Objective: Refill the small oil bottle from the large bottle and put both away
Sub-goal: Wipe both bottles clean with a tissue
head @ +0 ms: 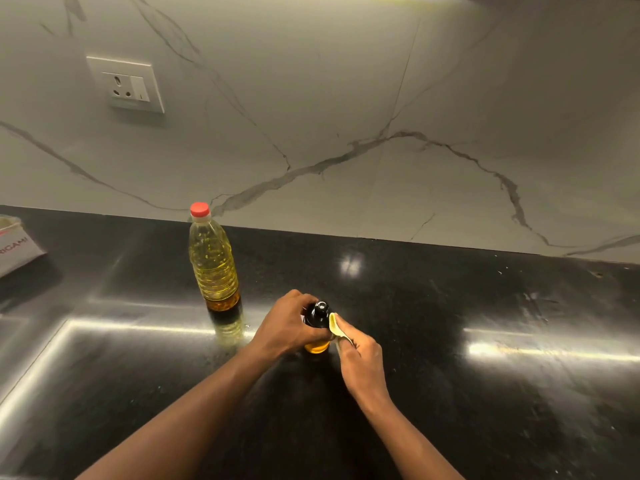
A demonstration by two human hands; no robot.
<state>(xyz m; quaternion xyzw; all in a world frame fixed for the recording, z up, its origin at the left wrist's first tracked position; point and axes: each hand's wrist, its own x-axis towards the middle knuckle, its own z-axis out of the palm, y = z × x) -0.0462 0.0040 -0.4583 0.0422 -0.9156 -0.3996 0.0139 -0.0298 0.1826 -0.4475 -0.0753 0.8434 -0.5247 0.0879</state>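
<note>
The small oil bottle stands upright on the black counter, with a black top and yellow oil showing at its base. My left hand grips its body from the left. My right hand pinches a pale folded tissue and holds it against the bottle's right side near the neck. The large plastic oil bottle stands upright to the left and a little farther back, with its red cap on and yellow oil inside.
A grey box with printed lettering lies at the counter's left edge. A white marble backsplash with a wall socket rises behind the counter.
</note>
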